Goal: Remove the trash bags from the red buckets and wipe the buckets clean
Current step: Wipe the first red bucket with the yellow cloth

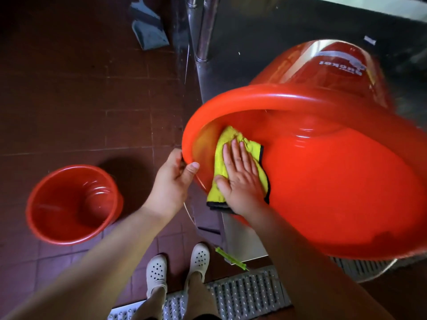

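Bucket (323, 181), light but slick, was gripped at its rim by left hand (172, 181); cloth (227, 158) was pressed flat beneath open right hand (242, 179).

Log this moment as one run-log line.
left hand: grips tilted bucket rim | right hand: presses yellow cloth flat inside | second bucket: upright on floor, bagless
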Tool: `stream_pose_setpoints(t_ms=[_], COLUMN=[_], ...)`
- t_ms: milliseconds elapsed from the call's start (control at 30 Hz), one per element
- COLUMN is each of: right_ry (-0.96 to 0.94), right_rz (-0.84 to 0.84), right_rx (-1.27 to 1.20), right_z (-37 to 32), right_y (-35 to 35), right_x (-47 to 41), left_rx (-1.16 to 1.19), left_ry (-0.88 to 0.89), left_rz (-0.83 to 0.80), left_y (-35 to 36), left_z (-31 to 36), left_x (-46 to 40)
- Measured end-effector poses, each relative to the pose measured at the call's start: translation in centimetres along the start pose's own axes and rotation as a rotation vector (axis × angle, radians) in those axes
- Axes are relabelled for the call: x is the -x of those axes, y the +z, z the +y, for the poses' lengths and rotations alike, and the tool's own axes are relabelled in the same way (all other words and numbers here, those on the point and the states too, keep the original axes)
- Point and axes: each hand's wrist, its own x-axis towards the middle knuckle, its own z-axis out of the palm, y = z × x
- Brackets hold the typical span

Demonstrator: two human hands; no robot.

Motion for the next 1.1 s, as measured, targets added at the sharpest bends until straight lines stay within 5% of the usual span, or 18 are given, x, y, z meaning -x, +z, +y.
stream_pose_setpoints(t_ms=[300,533,633,867,1100], right_ry=[0.294,0.357,0.417,0.141,0.1], right_rz=[-0.109,-0.107,-0.099,0.001,-0.084], right_rx=[0.15,0.138,0.065,-0.015,0.086], right_z=[7.9,7.4,4.6,-4.4,1.0], right_y=[-0.5,-0.1,0.1,1.4,0.3], right_x=[-8.9,-9.7,-8.8,0.5,-2.2], left_rx=[-0.045,0.306,0.368,0.29,0.148], left_ry=[0.193,-0.231,-0.285,-0.2,-0.047], left_rz=[0.039,-0.025,-0.005,0.163,0.115], left_y=[-2.4,-2.3,-1.7,-1.2,-2.5], left_z=[3.2,-0.9,-1.9,-2.1,0.6], left_x=[-1.3,0.3,1.2,1.2,0.0])
